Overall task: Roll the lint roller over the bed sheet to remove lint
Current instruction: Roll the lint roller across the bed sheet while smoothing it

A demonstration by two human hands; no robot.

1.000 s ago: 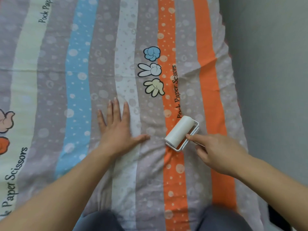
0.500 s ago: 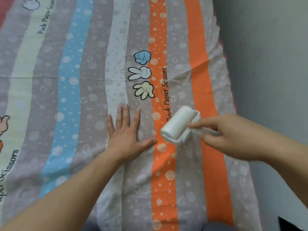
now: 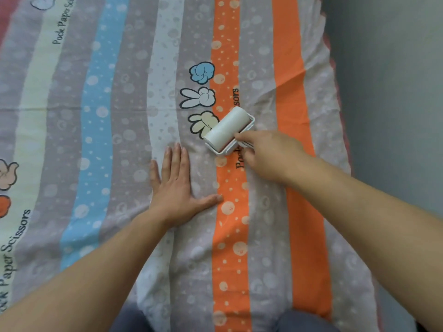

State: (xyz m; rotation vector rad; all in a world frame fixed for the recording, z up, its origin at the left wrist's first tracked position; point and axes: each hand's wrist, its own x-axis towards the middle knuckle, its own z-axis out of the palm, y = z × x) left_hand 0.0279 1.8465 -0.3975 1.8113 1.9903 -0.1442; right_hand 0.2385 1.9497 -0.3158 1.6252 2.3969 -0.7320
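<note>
The right hand (image 3: 268, 154) is gripping the lint roller (image 3: 227, 129) on the orange stripe of the bed sheet (image 3: 287, 68), while the left hand (image 3: 176, 188) is lying flat with fingers spread, seemingly pinning the fabric taut

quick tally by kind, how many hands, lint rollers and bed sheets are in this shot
bed sheet: 1
lint roller: 1
hands: 2 (left hand pressed flat on the bed sheet, right hand gripping the lint roller's handle)
total: 4
</note>
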